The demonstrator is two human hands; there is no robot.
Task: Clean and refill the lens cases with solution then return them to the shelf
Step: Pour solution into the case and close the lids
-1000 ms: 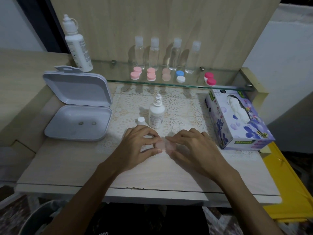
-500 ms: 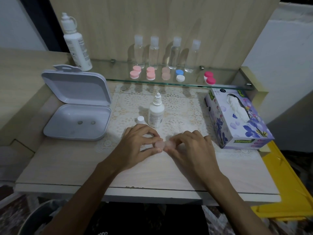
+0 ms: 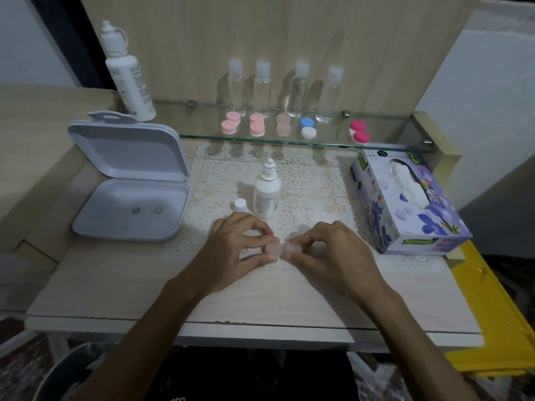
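Lens case, pale pink and two-lobed, sits at the centre of the table, low over the lace mat's near edge; whether it touches the surface cannot be told. Left hand pinches its left cap between thumb and forefinger, fingers curled narrow around it, while right hand pinches the right cap the same way. At 12 o'clock from the case, just beyond the left hand's fingers, stands a small solution bottle, uncapped, with its white cap upright just beside it at 11 o'clock. Farther out at 12 o'clock, a glass shelf carries five more lens cases in a row: pink, salmon, pale peach, blue-and-white and magenta, with four clear travel bottles standing behind them. At 10 o'clock lies an open white hinged box, lid raised, and behind it at 11 o'clock a tall white solution bottle stands at the shelf's left end. At 2 o'clock a purple floral tissue box rests on the table, a tissue poking from its top.
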